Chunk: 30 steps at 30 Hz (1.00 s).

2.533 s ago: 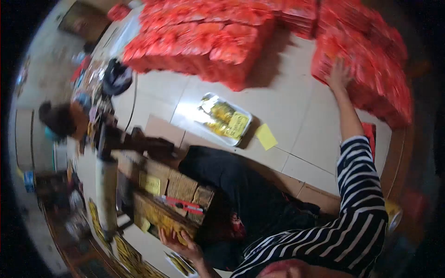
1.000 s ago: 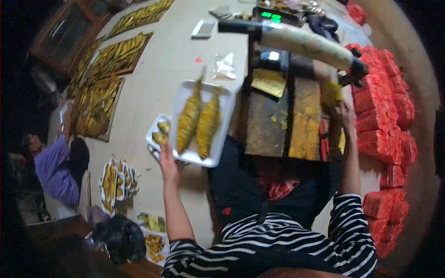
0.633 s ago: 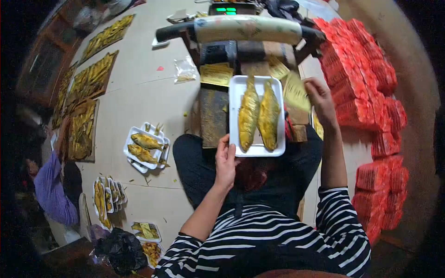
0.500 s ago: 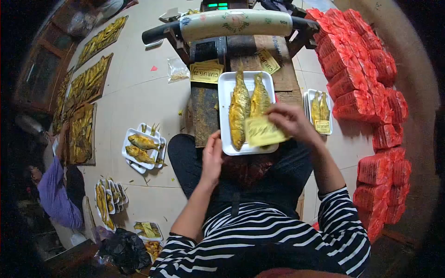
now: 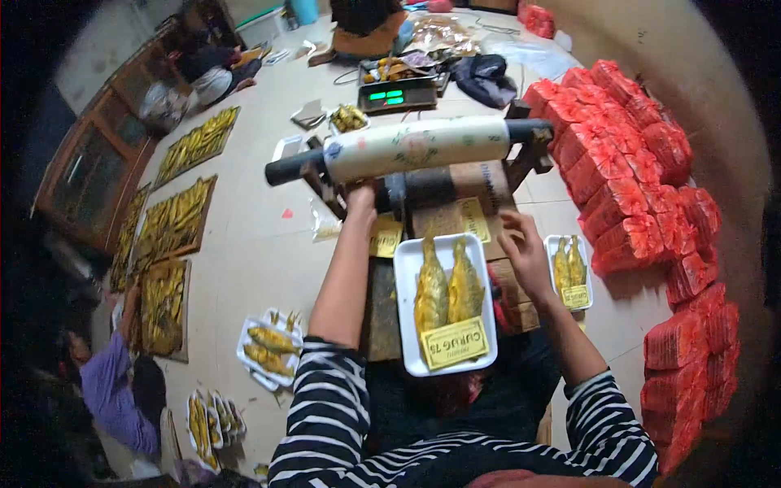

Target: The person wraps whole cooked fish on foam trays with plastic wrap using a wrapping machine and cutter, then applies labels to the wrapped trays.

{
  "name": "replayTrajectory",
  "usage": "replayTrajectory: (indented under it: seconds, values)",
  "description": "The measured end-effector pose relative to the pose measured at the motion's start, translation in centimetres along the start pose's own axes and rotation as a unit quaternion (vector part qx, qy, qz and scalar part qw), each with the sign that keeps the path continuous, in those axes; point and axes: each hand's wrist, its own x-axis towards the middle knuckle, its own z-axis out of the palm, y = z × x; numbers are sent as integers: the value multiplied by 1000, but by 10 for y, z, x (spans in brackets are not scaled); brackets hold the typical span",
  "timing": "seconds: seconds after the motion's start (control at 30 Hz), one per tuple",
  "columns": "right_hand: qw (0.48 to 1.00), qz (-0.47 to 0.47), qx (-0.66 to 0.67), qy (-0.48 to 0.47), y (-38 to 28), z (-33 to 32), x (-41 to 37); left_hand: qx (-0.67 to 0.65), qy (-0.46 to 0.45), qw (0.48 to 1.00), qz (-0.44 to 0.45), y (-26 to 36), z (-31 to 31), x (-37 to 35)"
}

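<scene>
A white foam tray (image 5: 409, 358) rests on the wooden stand in front of my lap. Two yellow fish, a left fish (image 5: 431, 297) and a right fish (image 5: 465, 285), lie side by side in it, tails away from me. Across their near ends is a yellow printed label (image 5: 452, 344). My left hand (image 5: 361, 200) reaches forward to the underside of the wide plastic film roll (image 5: 419, 150); its fingers are hidden there. Just right of the stand, my right hand (image 5: 521, 244) is open with bent fingers, holding nothing, near a loose yellow label (image 5: 474, 220).
Beyond the roll sits a digital scale (image 5: 397, 98). Red wrapped packs (image 5: 622, 187) are stacked along the right. A labelled fish tray (image 5: 569, 272) stands right of the stand. On the left are more fish trays (image 5: 268, 350), racks of fish (image 5: 175, 220) and a person in purple (image 5: 118, 390).
My right hand has let go of the label, now lying on the fish, and moved forward. My left hand has left the tray edge for the film roll. The view has tilted up.
</scene>
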Motion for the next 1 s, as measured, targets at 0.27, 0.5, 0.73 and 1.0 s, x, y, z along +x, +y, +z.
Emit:
replayTrajectory:
  seconds: [0.27,0.5,0.73,1.0]
  values:
    - [960,92,263,18,117,17,121,-127,-57,987,-82,74,-4,-103]
    - [830,230,492,125,73,55,124,-56,-28,995,-84,75,11,-96]
    - [702,214,679,-29,63,25,106,-178,-125,973,-79,72,-10,-121]
    - [863,277,365,-214,-18,-69,-85,80,-439,872,-203,93,-130,-320]
